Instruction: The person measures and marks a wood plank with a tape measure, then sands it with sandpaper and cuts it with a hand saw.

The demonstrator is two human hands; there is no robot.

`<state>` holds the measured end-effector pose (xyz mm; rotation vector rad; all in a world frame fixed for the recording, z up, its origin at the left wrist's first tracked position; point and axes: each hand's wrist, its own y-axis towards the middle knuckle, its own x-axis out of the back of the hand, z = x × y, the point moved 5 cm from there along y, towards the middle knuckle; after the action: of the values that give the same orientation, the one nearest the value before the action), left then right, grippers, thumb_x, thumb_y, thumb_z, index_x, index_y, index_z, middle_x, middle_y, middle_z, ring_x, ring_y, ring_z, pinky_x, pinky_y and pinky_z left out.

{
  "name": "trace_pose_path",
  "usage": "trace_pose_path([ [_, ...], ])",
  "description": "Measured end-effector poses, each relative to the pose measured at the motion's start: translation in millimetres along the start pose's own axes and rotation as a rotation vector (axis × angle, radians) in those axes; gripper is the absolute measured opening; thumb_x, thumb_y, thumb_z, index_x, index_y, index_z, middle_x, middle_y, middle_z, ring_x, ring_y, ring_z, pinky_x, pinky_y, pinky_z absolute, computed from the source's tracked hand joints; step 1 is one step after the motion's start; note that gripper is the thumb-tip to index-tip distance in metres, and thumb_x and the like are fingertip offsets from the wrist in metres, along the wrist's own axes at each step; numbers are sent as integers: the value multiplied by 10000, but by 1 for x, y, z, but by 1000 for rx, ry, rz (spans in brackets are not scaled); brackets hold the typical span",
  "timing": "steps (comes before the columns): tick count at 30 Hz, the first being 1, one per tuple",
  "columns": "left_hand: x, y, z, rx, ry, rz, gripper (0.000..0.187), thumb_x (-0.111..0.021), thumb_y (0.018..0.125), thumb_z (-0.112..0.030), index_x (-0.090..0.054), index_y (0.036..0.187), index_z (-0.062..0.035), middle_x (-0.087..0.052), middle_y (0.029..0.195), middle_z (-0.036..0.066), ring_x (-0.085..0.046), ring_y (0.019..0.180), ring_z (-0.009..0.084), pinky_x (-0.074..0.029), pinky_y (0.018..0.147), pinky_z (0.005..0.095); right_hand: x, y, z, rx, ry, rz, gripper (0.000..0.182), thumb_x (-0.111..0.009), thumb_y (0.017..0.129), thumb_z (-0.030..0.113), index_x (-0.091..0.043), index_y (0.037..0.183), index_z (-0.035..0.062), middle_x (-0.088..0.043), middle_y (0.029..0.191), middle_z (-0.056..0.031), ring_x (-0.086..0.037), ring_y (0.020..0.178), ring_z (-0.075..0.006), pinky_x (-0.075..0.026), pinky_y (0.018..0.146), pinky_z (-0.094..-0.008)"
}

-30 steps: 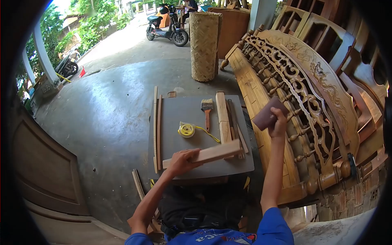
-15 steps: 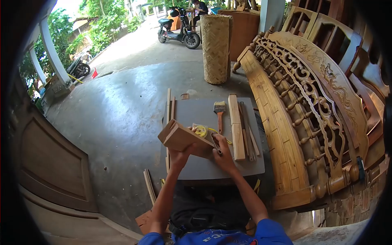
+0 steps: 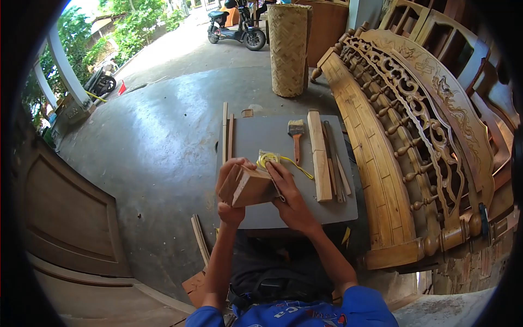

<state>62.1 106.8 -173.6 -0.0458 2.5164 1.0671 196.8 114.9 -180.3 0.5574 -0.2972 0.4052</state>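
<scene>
the left hand (image 3: pixel 231 213) holds a wooden block (image 3: pixel 254 188); the right hand (image 3: pixel 292 200) touches it, its grip hard to tell.

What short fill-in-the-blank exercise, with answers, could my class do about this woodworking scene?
1. The left hand grips a block made of ____.
2. As seen in the picture, the brush lies to the ____ of the tape measure.
3. The tape measure's bright colour is ____.
4. The person's sleeves are coloured ____.

Missing words: wood; right; yellow; blue.
</scene>
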Motion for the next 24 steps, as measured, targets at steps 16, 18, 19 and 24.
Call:
trace_pose_path([
  [16, -37, 39, 18, 136, 300, -45, 422, -464, 770, -277, -456, 1078, 11, -484, 908, 75, -457, 861, 149, -361, 786, 254, 13, 10, -14, -159, 445, -100, 805, -404, 672, 30, -134, 1428, 98, -126, 1477, -116, -86, 1367, -221, -113, 1089, -331],
  [18, -37, 40, 14, 121, 299, -75, 429, -461, 768, -292, -464, 1071, 11, -492, 904, 74, -462, 854, 146, -364, 777, 251, -9, -7, -96, -278, 598, -92, 754, -397, 742, 166, -98, 1428, 74, -95, 1484, -109, -52, 1370, -234, -62, 1094, -337],
  [19, -37, 41, 11, 134, 298, -67, 432, -460, 765, -298, -468, 1066, 12, -496, 898, 71, -465, 849, 145, -366, 773, 250, -9, -7, -93, -288, 608, -109, 723, -383, 781, 245, -106, 1422, 55, -101, 1481, -107, -56, 1368, -225, -70, 1091, -313],
  [24, -29, 38, 13, 153, 273, -18, 442, -463, 740, -313, -488, 1037, 12, -505, 841, 55, -479, 801, 140, -370, 738, 235, 12, 21, 7, 121, 552, -73, 687, -237, 916, 488, -135, 1409, 20, -143, 1467, -108, -83, 1361, -211, -54, 1088, -282],
])
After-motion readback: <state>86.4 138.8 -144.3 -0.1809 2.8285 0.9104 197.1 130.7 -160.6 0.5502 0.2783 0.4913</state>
